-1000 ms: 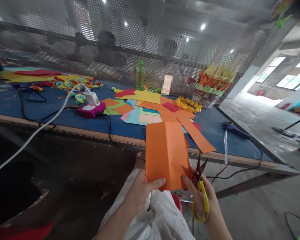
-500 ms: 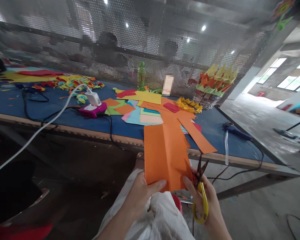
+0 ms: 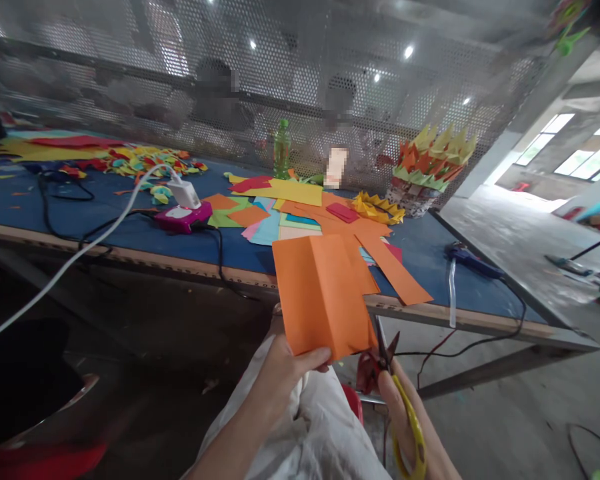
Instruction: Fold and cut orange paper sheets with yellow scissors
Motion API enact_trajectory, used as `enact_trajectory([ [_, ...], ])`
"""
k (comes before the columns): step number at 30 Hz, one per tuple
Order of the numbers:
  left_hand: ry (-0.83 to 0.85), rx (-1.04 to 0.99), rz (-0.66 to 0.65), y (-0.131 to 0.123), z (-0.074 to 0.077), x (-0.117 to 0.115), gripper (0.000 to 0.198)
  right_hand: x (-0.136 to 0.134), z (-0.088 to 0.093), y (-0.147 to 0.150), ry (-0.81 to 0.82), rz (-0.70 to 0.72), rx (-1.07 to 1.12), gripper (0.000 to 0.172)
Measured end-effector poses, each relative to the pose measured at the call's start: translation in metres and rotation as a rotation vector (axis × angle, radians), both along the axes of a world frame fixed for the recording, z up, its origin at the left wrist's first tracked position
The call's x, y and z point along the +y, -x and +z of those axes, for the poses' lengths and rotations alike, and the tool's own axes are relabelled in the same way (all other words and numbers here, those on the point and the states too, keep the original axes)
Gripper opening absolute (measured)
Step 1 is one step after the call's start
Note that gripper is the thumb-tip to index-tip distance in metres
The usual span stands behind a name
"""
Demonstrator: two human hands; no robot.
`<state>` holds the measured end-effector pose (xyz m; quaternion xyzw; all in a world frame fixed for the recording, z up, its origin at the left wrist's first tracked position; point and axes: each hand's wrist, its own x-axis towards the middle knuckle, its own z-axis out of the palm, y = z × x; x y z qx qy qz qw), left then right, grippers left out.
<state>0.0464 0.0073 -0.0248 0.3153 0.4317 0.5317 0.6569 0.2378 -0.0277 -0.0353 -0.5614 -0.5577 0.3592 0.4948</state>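
Note:
My left hand (image 3: 293, 370) grips the lower left edge of a creased sheet of orange paper (image 3: 320, 293), thumb on top and fingers beneath. A fold line runs up the middle of the sheet, which is tilted over the table's front edge. In my right hand (image 3: 405, 403) is a pair of scissors (image 3: 411, 427) with yellow handles and dark blades. The blades stand apart and point up, close to the sheet's lower right corner. Whether they touch the paper I cannot tell.
Coloured paper sheets (image 3: 300, 193) cover the blue table (image 3: 250, 260). A purple power adapter (image 3: 183, 217) with a white plug lies left, a glue gun (image 3: 473, 260) right. Behind stand a green bottle (image 3: 281, 150) and a folded-paper basket (image 3: 430, 167). Cables hang over the front edge.
My right hand has let go of the sheet's right corner and moved down with the scissors. The sheet has turned and shifted slightly left and up in my left hand.

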Motion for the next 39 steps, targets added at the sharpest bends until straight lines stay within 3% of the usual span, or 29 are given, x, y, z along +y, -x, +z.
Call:
enact_trajectory([
  [4, -0.025, 0.02, -0.003, -0.001, 0.007, 0.002, 0.013, -0.02, -0.011, 0.006, 0.075, 0.046, -0.024, 0.055],
  [11, -0.034, 0.009, -0.028, -0.006, 0.013, 0.005, 0.023, -0.036, -0.03, 0.005, 0.166, 0.19, -0.124, 0.055],
  [22, -0.033, 0.044, -0.053, -0.012, 0.014, 0.002, 0.027, -0.022, -0.007, 0.015, 0.253, 0.366, -0.104, 0.053],
  [39, -0.039, 0.043, -0.07, -0.013, 0.023, -0.001, 0.032, -0.019, -0.007, 0.017, 0.189, 0.381, -0.082, 0.05],
])
